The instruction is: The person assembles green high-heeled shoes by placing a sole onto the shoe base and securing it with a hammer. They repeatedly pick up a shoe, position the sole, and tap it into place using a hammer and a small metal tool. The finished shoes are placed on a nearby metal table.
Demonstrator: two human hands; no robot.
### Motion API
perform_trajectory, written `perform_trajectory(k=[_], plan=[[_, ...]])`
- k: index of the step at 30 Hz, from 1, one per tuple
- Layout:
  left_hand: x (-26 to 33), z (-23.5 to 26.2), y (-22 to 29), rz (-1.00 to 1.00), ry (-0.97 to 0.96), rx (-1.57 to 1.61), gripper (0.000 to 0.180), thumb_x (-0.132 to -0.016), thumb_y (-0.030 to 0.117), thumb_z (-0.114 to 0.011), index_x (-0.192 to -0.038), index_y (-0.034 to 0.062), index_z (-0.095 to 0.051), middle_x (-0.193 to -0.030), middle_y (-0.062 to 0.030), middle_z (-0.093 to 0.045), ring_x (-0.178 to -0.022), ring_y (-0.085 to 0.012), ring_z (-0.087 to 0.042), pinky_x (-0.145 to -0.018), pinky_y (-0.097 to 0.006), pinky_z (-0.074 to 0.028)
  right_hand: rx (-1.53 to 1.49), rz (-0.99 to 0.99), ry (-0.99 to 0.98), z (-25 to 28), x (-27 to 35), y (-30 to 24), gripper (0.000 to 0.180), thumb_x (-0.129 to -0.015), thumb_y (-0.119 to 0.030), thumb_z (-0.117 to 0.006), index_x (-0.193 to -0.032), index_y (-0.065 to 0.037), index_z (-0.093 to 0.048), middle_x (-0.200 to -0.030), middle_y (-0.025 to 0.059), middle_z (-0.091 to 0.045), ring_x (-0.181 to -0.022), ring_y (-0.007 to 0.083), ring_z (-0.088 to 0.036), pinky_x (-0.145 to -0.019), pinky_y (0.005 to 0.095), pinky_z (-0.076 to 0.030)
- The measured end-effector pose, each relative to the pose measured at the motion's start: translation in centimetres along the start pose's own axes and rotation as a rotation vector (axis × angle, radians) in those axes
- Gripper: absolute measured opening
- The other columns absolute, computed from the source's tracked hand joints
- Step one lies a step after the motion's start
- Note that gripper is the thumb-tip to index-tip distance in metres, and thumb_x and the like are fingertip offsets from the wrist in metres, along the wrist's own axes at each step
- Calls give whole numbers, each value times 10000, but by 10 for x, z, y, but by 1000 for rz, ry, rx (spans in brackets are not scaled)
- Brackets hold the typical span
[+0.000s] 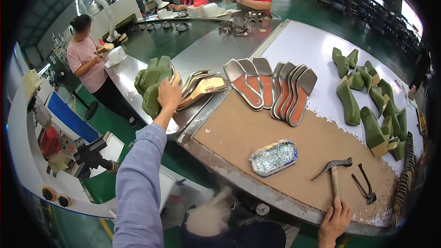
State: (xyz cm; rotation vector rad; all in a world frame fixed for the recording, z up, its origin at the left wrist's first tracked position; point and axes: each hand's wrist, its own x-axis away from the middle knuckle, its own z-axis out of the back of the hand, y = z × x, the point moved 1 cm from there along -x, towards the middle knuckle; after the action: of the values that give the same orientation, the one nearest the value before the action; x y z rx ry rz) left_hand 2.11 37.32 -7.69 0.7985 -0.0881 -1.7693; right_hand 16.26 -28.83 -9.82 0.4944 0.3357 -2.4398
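Observation:
My left hand (170,94) reaches out to a cluster of green shoe lasts (150,82) at the left end of the metal table. Its fingers are closed on the nearest last, by the pale sole side; part of the grip is hidden. Just right of it lies a stack of tan insoles (204,87) with a yellowish label on top. My right hand (335,222) is at the near table edge, fingers round the lower end of the wooden handle of a hammer (335,179). Pincers (365,184) lie to the right of the hammer.
Ahead, metal-rimmed sole plates with orange faces (271,89) lie in an overlapping row. A box of small nails (274,157) sits on the brown board (229,133). More green lasts (372,96) spread over the white right side. A machine (55,142) stands left; other people work beyond.

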Motion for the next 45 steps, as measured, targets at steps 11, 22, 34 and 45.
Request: perform_trajectory(k=[11, 22, 34, 45], plan=[[52, -4, 3, -78, -346, 393, 388, -915, 281, -566, -1183, 35, -700, -1042, -245, -715, -981, -387, -690, -873, -448, -513, 25, -24, 35, 2, -4, 0, 405, -850, -93, -654, -1255, -96, -648, -1134, 168, -609, -999, 384, -567, -858, 491, -439], [169, 11, 236, -914, -280, 414, 480, -870, 357, -741, -1190, 11, -656, -1194, -179, -649, -1106, -356, -613, -947, -447, -487, -42, 5, 41, 9, -11, -5, 457, -797, -126, -716, -1247, -138, -642, -1104, 145, -611, -972, 347, -584, -830, 467, -468], [194, -46, 317, -1006, -432, -25, 689, -684, 435, -867, -1184, 16, -646, -1163, -169, -600, -1115, -347, -571, -915, -498, -469, -246, -169, 283, 29, -126, 117, 488, -903, -158, -693, -1325, 20, -524, -1181, 226, -612, -1117, 406, -591, -949, 464, -482], [215, -79, 321, -874, -538, 565, 338, -825, 89, -663, -1143, 0, -590, -1018, -207, -675, -942, -408, -658, -836, -500, -503, -463, -192, -143, -46, -198, 135, 462, -935, -237, -655, -1300, -22, -472, -874, 305, -678, -901, 491, -656, -795, 541, -511]])
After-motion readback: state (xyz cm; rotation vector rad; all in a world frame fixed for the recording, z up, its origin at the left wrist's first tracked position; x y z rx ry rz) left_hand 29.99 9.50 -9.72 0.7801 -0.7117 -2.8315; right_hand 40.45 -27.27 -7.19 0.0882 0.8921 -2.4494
